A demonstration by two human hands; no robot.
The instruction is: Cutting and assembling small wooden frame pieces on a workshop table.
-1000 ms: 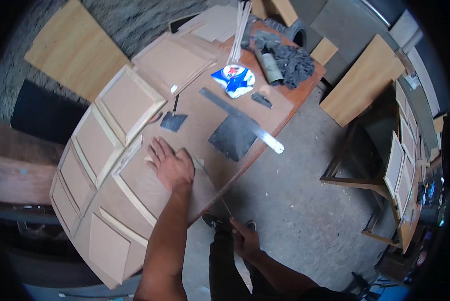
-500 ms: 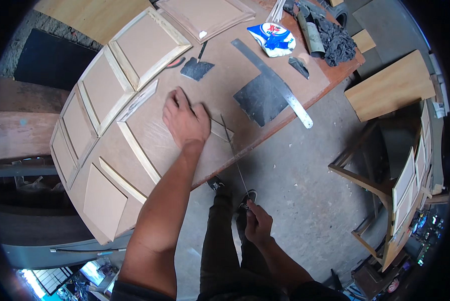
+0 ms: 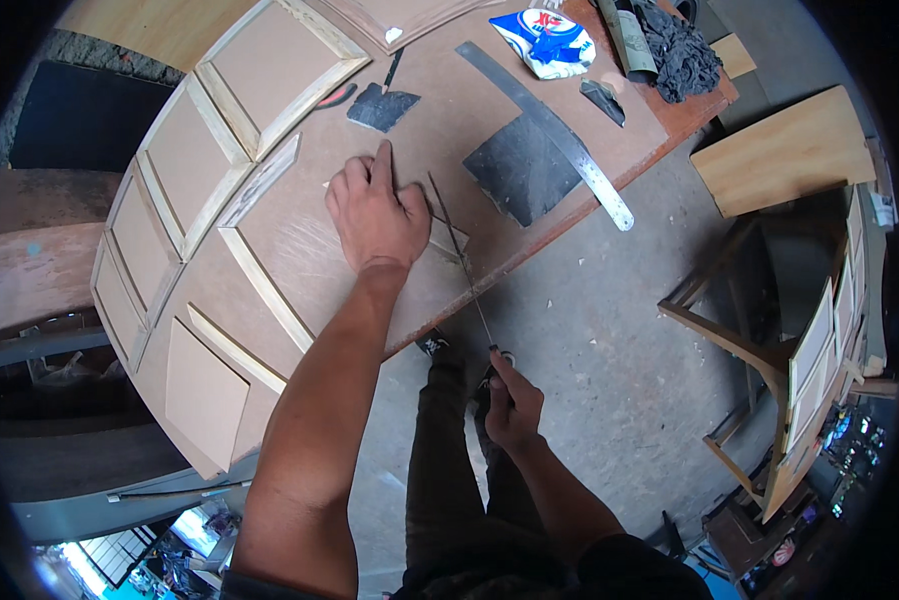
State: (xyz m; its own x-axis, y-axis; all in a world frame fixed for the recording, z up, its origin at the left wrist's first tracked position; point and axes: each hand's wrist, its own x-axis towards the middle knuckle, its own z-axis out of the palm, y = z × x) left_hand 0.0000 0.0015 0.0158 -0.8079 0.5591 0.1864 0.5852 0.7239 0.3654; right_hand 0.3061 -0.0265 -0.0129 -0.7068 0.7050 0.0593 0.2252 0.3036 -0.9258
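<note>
Low down, the right hand (image 3: 514,400) has its fingers wrapped around a thin blade's (image 3: 460,255) near end; the blade crosses a wooden strip (image 3: 441,240) on the desk (image 3: 414,300). The left hand (image 3: 377,215), index extended, others bent, lies beside the strip's exposed end; its grip I cannot tell.

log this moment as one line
left hand: on wood strip; right hand: gripping thin-bladed tool; tool: crosses strip; nearby: metal ruler over dark sheet

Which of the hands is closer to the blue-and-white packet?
Left. The left hand is over the table, below and left of the packet, apart from it. The right hand is farther, beyond the table's edge, gripping a thin tool.
</note>
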